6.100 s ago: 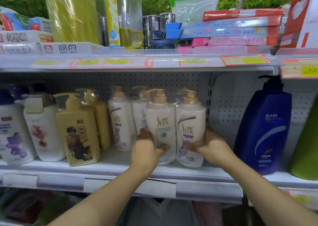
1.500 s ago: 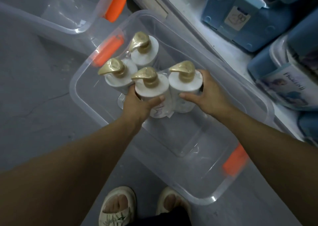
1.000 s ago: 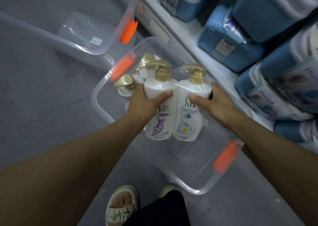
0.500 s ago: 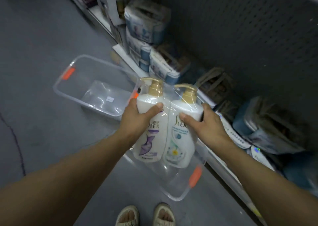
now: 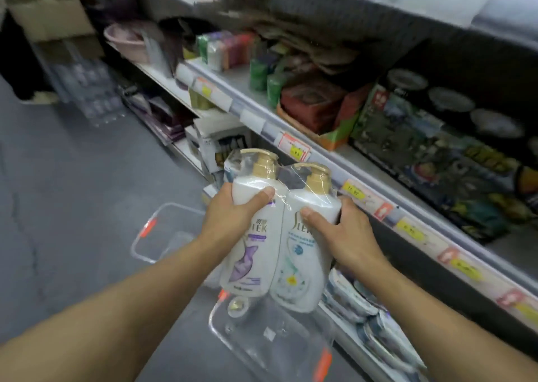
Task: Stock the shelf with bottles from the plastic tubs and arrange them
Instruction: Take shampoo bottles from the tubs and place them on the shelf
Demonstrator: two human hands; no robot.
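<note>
I hold a plastic-wrapped twin pack of white pump bottles [image 5: 279, 244] with gold caps upright in front of me, above the floor. My left hand [image 5: 233, 215] grips the left bottle, thumb across its front. My right hand [image 5: 340, 230] grips the right bottle from the other side. Below the pack sits a clear plastic tub [image 5: 276, 349] with orange handles; one gold-capped bottle [image 5: 237, 306] shows inside it. A second clear tub [image 5: 163, 233] lies further off on the floor. The shelf [image 5: 358, 175] with yellow price tags runs along the right.
The shelf holds green cans [image 5: 263, 76], a red box [image 5: 313, 102] and dark printed packs [image 5: 436, 160]. Wrapped packs [image 5: 375, 323] lie on the bottom shelf by the tub. A pink basin [image 5: 128, 41] and a cardboard box [image 5: 49, 9] are far back. Grey floor [image 5: 72, 207] lies to the left.
I have lifted the twin pack out of the tub and raised it to shelf height. My view has swung up from the floor to the shelves.
</note>
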